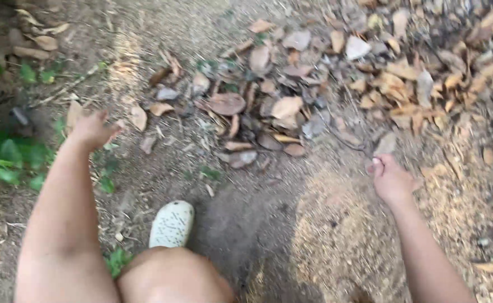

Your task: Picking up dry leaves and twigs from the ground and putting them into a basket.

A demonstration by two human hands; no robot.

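My left hand (94, 130) hangs out to the left above bare dirt, fingers loosely curled, holding nothing that I can see. My right hand (391, 178) is lower and to the right over sandy ground, fingers curled in, with nothing visible in it. Between my arms my knee (170, 278) is raised, and my foot in a white perforated clog (172, 223) is stepping onto the dirt path. The picture is motion-blurred.
A heap of dry brown leaves (269, 106) lies ahead in the middle, with more leaf litter (426, 78) at the upper right. Green plants (5, 160) line the left edge. A thin twig (347, 137) lies near the leaves.
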